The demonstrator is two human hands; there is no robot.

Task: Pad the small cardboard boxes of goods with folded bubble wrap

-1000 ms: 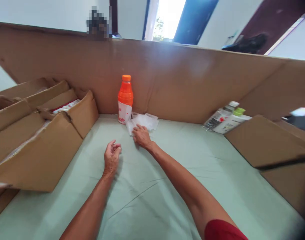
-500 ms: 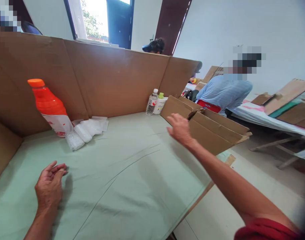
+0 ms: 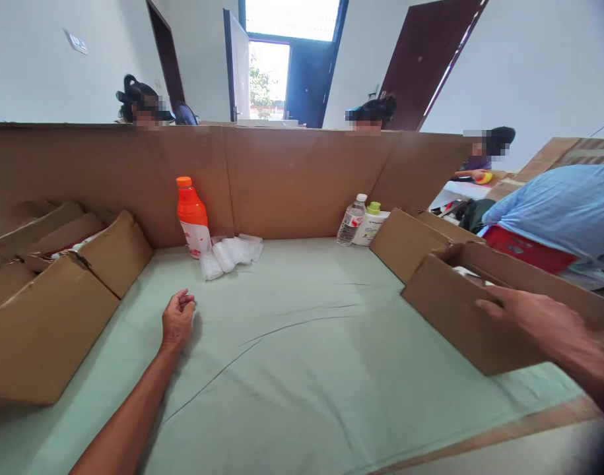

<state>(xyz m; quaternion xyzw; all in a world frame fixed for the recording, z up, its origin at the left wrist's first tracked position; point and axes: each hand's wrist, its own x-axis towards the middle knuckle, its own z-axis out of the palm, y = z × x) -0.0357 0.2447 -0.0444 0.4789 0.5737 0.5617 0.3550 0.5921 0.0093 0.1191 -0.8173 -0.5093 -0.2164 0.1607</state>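
Cardboard box (image 3: 460, 323): open at the top, it stands at the right edge of the worktop, closer to the near right corner than to the far one. Its long wall faces the middle of the worktop and runs roughly along that right edge.
Right hand (image 3: 542, 320): it comes in from the near right and lies on the upper rim of this long wall. The fingers are stretched and close together, and they point to the far left along the rim. The hand is blurred, so I cannot tell if the thumb clamps the wall or only rests on it.
Left hand (image 3: 177, 318): it rests on the worktop, left of the middle, with the fingers loosely curled toward the palm and nothing in them. It is well apart from the cardboard box, so the right hand is by far the nearer one.
Worktop (image 3: 302, 376): it is covered with a pale green sheet, and a cardboard wall (image 3: 292, 178) stands along its far edge.
Far edge, left part: an orange bottle (image 3: 193, 218) stands upright against the cardboard wall, with clear plastic packets (image 3: 230, 253) lying just beside it on its right.
Far right corner: a water bottle (image 3: 351, 222) and a white bottle (image 3: 373, 225) with a green cap stand just beside each other.
Left edge: more open boxes (image 3: 49, 316) of cardboard.
Beyond the right edge: a person in a blue shirt (image 3: 559, 211).
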